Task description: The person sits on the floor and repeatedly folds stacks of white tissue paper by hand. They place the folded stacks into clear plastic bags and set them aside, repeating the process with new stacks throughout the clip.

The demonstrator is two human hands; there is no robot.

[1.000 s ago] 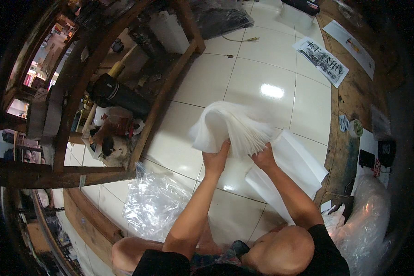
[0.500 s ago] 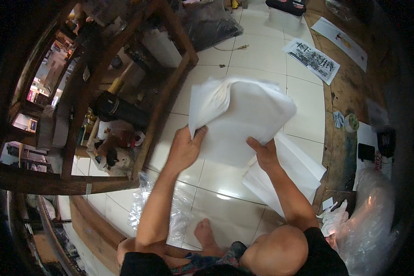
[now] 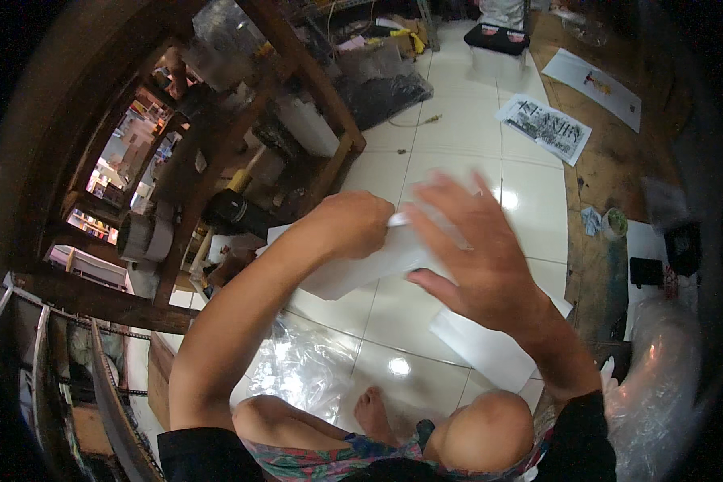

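Note:
My left hand [image 3: 357, 225] is closed around the edge of a stack of thin white sheets [image 3: 349, 271], raised above the tiled floor. The stack slants down to the left beneath my left forearm, which hides part of it. Beside the gripped edge, my right hand [image 3: 470, 253] is spread open, its fingers smeared by motion. Whether its fingertips touch the sheets I cannot tell. More white sheets [image 3: 482, 341] lie on the floor below my right forearm. A crinkled clear plastic bag [image 3: 301, 365] lies by my left knee.
A dark wooden rack [image 3: 321, 80] with rolls and clutter stands at the left. Along the right, a brown board [image 3: 574, 72] carries a printed sheet and small items. Another black-and-white print [image 3: 545, 128] overlaps its edge. Bulky clear plastic [image 3: 659, 377] sits at lower right.
The sheets have swung left and lower, turning steeply. My left hand has moved up and right along the stack. My right hand has let go, risen and spread its fingers.

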